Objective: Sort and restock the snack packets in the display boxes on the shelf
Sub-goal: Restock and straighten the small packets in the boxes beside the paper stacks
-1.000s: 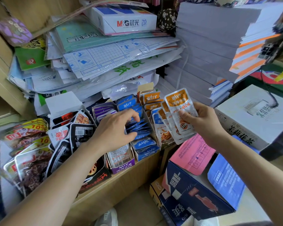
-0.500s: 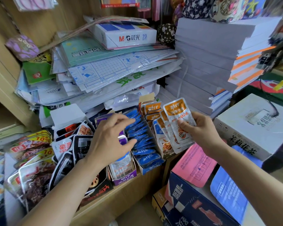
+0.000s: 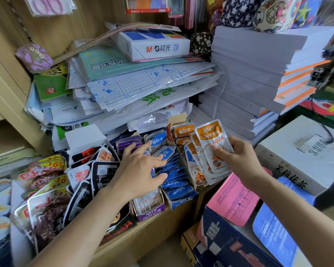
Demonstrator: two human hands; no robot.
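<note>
Hands, two, worked apart over the shelf (image 3: 143,236). The left hand (image 3: 141,170) lay spread with straight fingers across two rows, fingertips touching the blue packets (image 3: 174,170) and gripping nothing. The right hand (image 3: 239,160) pinched a fan of at least three orange packets (image 3: 213,149) between thumb and fingers, just in front of the orange box's own row (image 3: 183,130).

Four display boxes stood side by side, walls touching. A black box (image 3: 121,226) held black packets (image 3: 102,172) leaning loosely. A purple box (image 3: 150,209) held purple-topped packets, partly hidden under the left hand. A blue box (image 3: 178,202) was packed with overlapping blue packets. The orange box was mostly hidden by the held fan.

Box fronts reached the shelf's front edge. Behind them, a slumped paper pile (image 3: 143,87) overhung the back flaps, leaving little room there. To the right a white carton (image 3: 301,151) and a dark blue carton (image 3: 229,247) crowded close beside the shelf, with a pink sheet (image 3: 233,199) between.
</note>
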